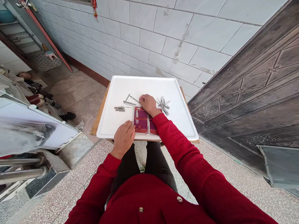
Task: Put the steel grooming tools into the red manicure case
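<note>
An open manicure case (141, 127) with a purple lining and red elastic loops lies on a white tray (149, 82). A few slim silver tools stand in the loops of its left half. My left hand (125, 135) grips the case's left edge, its fingers bent against it. Reaching over the case, my right hand (148, 104) pinches the near end of a slim metal tool (134, 99); its fingertips are partly hidden. Just left of that tool lie more thin metal tools (129, 103). Nail clippers (120, 109) rest further left. My right forearm covers part of the case's right half.
A pile of metal tools (164, 105) lies on the tray to the right of my right hand. Beneath the tray is a wooden board (94, 128). A tiled wall (144, 43) rises behind, a dark carved door (245, 93) stands right, and a shoe rack (50, 107) stands left.
</note>
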Demonstrator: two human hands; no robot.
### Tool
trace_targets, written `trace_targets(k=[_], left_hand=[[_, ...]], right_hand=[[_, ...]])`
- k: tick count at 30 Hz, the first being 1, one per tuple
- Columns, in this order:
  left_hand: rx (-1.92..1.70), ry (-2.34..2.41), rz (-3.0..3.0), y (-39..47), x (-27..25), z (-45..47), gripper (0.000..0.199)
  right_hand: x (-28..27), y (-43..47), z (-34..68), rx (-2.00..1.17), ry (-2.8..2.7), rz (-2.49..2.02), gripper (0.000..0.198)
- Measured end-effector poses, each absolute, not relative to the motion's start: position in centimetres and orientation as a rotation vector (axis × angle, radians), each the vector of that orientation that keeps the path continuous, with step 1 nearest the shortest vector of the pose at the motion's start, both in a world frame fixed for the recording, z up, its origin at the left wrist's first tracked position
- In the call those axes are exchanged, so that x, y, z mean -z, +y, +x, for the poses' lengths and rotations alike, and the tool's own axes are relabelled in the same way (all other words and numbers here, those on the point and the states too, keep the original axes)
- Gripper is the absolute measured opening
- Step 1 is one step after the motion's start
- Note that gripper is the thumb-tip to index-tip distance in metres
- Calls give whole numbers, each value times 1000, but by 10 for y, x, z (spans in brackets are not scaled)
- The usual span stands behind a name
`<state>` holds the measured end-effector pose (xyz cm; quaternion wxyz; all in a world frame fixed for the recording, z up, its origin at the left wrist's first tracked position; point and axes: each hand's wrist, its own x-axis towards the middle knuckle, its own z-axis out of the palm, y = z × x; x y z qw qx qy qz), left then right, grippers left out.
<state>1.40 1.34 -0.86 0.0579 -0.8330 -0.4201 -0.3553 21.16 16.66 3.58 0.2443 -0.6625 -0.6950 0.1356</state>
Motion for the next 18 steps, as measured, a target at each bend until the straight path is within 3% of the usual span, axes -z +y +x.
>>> trace_targets(k=[18], left_hand=[[1073,-1261,-2501,12,8,15,24]], right_hand=[[-56,160,195,-353,-1922,-1815,22]])
